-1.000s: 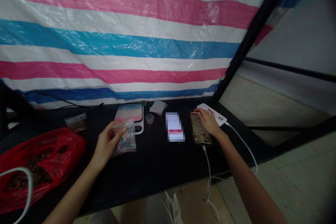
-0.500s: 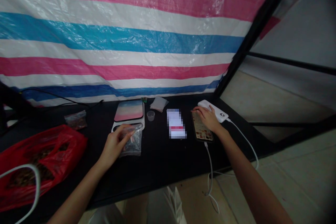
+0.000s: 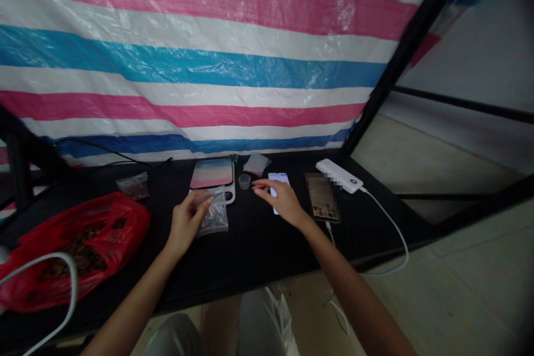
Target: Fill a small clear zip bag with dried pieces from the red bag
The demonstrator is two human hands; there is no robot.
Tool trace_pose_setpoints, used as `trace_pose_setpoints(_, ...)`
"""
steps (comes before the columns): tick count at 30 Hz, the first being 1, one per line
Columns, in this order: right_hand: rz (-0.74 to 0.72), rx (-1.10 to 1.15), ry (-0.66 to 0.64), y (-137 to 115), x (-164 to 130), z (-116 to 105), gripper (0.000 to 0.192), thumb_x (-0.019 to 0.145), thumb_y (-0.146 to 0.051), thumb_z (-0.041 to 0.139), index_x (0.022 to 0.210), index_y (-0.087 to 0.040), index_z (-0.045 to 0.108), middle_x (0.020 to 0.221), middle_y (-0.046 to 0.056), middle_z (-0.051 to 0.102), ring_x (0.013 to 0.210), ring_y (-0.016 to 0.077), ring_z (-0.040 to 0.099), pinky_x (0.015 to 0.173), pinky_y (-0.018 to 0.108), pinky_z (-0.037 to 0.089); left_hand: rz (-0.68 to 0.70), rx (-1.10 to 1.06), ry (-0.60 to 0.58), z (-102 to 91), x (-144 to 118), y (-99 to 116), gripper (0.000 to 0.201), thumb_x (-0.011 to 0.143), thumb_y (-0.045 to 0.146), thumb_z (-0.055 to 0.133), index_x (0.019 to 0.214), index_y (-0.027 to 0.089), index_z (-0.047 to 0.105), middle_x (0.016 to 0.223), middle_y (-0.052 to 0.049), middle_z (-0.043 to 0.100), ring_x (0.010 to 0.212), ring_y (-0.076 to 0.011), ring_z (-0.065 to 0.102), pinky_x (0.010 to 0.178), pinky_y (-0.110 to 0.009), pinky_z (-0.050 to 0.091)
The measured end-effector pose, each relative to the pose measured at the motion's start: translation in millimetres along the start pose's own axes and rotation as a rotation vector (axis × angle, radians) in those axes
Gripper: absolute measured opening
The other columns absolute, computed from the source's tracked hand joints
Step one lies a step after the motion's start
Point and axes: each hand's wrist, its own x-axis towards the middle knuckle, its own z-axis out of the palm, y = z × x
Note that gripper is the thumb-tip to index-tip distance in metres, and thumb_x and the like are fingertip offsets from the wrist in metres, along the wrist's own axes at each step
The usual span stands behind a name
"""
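A clear plastic bag (image 3: 217, 216) is pinched between the thumb and fingers of my left hand (image 3: 184, 223). The bag hangs just in front of a white scale (image 3: 230, 196) with a pink-and-blue panel (image 3: 212, 172) on it. My right hand (image 3: 286, 201) hovers over a phone with a lit screen (image 3: 278, 178), covering part of it. Its fingers reach left, slightly apart, with nothing visible between them. Just beyond those fingertips stands a small clear cup (image 3: 244, 181). Right of this hand lies a second phone (image 3: 323, 208), dark-framed with a cable plugged in.
A red plastic bag (image 3: 129, 222) of brown pieces lies at the left, with a small filled pouch (image 3: 134, 186) behind it. Flat clear bags (image 3: 256, 164) are stacked at the back. A white power bank (image 3: 339, 175) with a cable sits at right. Striped sheeting (image 3: 208, 67) hangs behind the table.
My right hand has left the dark-framed phone and moved left over the lit phone, toward the small cup. My left hand still holds the clear bag. The view has shifted slightly.
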Motion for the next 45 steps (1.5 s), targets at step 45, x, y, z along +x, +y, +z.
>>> trace_pose_setpoints(45, 0.233, -0.551, 0.245, 128.2, -106.2, -106.0, 0.037, 0.089, -0.043, 0.032, 0.102, -0.028, 0.064, 0.106, 0.002, 0.066, 0.105, 0.0221, 0.056, 0.099, 0.048, 0.023, -0.116, -0.3, -0.268, 17.6, 8.2, -16.7, 0.027, 0.064, 0.034, 0.07, 0.082, 0.014, 0.065, 0.069, -0.003, 0.068, 0.053, -0.0137, 0.062, 0.053, -0.026, 0.054)
